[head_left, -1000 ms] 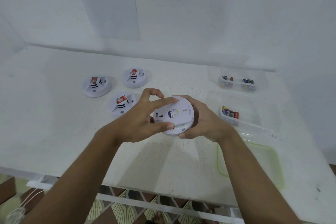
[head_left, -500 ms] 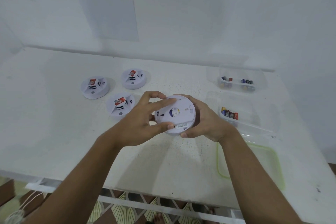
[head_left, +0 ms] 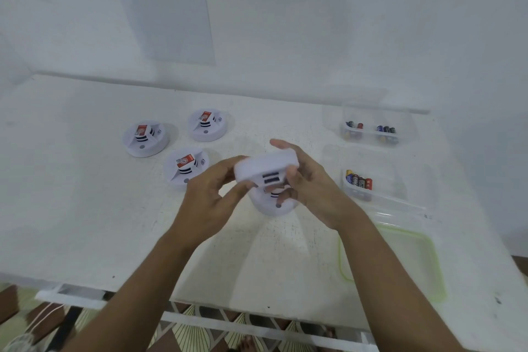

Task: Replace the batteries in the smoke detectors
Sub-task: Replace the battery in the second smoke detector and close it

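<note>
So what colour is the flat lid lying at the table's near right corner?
The lid is pale translucent green, seen clearly in the head view.

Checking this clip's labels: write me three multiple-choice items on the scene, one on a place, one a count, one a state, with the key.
1. Where on the table is the green lid? A near right; B far left; C centre.
2. How many red-labelled detectors lie untouched? A one; B three; C five.
3. The disc is: A lying untouched; B gripped by one hand alone; C gripped by left hand and right hand.
Key: A, it sits by the near right edge; B, three show red labels; C, fingers of both curl round its rim.
</note>
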The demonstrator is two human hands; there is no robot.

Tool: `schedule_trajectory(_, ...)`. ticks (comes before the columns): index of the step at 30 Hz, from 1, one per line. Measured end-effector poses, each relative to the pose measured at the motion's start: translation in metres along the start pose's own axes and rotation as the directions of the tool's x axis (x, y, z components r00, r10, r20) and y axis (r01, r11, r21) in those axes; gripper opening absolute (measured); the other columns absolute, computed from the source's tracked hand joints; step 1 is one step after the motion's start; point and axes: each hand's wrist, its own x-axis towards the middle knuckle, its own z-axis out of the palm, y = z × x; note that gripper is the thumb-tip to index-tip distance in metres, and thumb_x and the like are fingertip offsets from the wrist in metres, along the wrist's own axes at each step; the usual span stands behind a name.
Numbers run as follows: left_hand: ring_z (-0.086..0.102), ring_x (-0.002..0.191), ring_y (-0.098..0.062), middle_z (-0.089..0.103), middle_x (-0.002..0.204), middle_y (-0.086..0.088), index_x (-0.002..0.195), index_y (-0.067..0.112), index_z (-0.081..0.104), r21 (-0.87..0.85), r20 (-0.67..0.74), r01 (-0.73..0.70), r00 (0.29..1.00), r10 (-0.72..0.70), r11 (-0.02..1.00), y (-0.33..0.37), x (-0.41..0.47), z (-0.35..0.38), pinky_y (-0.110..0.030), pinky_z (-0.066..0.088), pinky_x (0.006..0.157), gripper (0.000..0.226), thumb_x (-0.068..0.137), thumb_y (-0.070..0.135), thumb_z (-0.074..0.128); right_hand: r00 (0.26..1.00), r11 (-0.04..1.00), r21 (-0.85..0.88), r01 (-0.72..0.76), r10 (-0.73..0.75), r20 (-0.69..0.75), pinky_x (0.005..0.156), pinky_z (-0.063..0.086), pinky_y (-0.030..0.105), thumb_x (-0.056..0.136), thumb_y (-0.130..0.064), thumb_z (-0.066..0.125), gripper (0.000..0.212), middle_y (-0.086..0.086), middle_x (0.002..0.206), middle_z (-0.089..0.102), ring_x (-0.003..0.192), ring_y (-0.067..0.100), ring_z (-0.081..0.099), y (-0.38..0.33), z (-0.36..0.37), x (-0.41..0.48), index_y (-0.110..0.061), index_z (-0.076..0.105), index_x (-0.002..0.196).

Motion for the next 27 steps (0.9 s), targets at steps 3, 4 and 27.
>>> schedule_trajectory(3, 0.066, 0.099, -0.002, 0.072, 0.102, 0.013, 0.129, 0.029, 0.057, -0.052, -0.076, 0.128, 0.988, -0.131, 0.990, 0.002, 0.000, 0.005, -0.010, 0.049, 0.079, 0.036, 0.098, 0.047, 0.051, 0.993, 0.985, -0.171, 0.019, -0.039, -0.115, 0.063, 0.051, 0.035, 0.096, -0.053, 0.051, 0.051, 0.007, 0.099, 0.071, 0.072, 0.021, 0.066, 0.002, 0.009, -0.002, -0.016, 0.058, 0.130)
schedule_trajectory(4, 0.068, 0.098, -0.005, 0.073, 0.099, 0.007, 0.133, 0.035, 0.052, -0.081, -0.085, 0.158, 0.983, -0.165, 0.984, 0.003, 0.000, 0.006, -0.013, 0.052, 0.079, 0.034, 0.100, 0.044, 0.049, 0.988, 0.980, -0.198, 0.012, -0.042, -0.148, 0.061, 0.051, 0.034, 0.099, -0.047, 0.048, 0.045, 0.008, 0.096, 0.071, 0.068, 0.020, 0.065, 0.003, 0.012, -0.002, -0.016, 0.059, 0.129)
schedule_trajectory(27, 0.059, 0.122, -0.007, 0.056, 0.139, 0.011, 0.150, 0.026, 0.035, -0.266, 0.111, 0.304, 0.952, -0.284, 0.915, 0.002, 0.002, 0.012, -0.034, 0.057, 0.090, 0.078, 0.085, 0.010, 0.075, 0.935, 0.977, -0.200, -0.075, -0.001, -0.355, 0.055, 0.055, 0.035, 0.101, -0.036, 0.055, 0.025, 0.007, 0.085, 0.076, 0.051, 0.020, 0.061, 0.002, 0.029, 0.000, -0.021, 0.059, 0.121)
